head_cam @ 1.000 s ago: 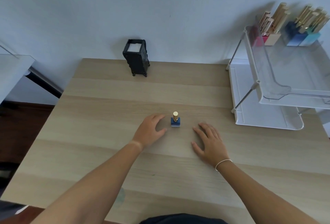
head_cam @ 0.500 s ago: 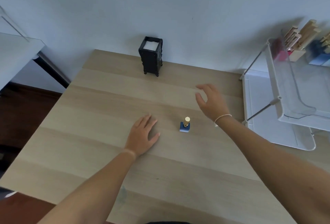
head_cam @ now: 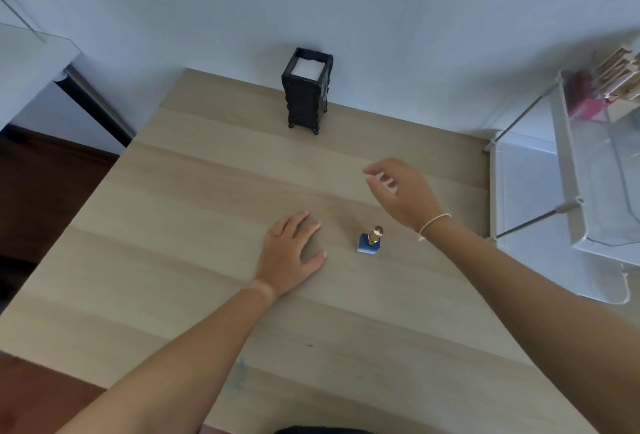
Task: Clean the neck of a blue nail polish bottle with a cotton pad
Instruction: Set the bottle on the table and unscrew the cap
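The blue nail polish bottle [head_cam: 367, 245] is standing upright with its gold cap [head_cam: 375, 234] on, near the middle of the worktop [head_cam: 207, 198], between the left hand [head_cam: 288, 253], which is lying flat with fingers [head_cam: 300, 221] spread, and the right hand [head_cam: 403, 193], which is hovering empty, fingers loosely curled apart, toward the black cotton pad holder [head_cam: 307, 90] at the far edge. Small, light, glassy and likely tippy, the bottle is probably best gripped round its square base while the cap is being twisted; the pads look soft and feather-light, suiting a fingertip pinch.

Tabletop [head_cam: 194, 212], light wood: black holder [head_cam: 306, 96] at far edge; blue nail polish bottle [head_cam: 369, 243] centre; left hand [head_cam: 287, 255] flat beside it.
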Demonstrator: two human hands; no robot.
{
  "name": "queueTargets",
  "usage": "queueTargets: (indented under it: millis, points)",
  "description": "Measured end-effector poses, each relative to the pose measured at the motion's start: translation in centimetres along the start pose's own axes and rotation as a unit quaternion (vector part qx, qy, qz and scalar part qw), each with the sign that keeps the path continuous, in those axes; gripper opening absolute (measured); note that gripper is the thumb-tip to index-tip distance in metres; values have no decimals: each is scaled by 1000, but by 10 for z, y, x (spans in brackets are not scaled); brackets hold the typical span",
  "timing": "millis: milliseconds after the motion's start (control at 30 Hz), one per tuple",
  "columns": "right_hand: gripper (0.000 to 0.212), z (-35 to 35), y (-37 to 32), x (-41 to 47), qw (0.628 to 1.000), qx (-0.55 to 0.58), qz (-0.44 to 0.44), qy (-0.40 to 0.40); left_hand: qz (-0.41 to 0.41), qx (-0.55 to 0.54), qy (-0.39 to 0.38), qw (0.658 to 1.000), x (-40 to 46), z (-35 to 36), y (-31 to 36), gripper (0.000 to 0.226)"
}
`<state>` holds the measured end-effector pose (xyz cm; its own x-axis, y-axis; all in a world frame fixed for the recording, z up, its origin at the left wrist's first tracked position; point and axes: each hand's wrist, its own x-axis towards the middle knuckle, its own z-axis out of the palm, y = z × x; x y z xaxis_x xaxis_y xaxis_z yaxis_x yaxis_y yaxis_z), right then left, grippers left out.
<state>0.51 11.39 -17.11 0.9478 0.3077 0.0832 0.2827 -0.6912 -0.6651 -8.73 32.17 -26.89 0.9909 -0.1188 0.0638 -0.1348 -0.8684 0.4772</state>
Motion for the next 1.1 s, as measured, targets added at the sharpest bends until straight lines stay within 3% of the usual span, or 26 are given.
queueTargets:
  millis: [133, 267, 433, 767, 1000, 1100]
  points:
    - [20, 1, 7, -28, 998, -39, 14, -39, 54, -37, -58, 996, 15, 10, 26, 56]
    - [27, 4, 12, -46, 993, -86, 3, -76, 67, -65, -67, 993, 22, 22, 46, 52]
    - [30, 3, 13, -53, 993, -101, -6, -65, 50, -90, -44, 994, 26, 23, 53, 38]
    - [12, -4, 14, -55, 994, -100, -4, -52, 51, -105, -70, 991, 30, 10, 56, 26]
    - [17, -11, 20, -58, 993, -103, -8, -52, 49, -94, -76, 991, 34, -1, 59, 25]
    - [28, -12, 21, -61, 993, -100, -16, -65, 45, -86, -82, 992, 35, -4, 59, 27]
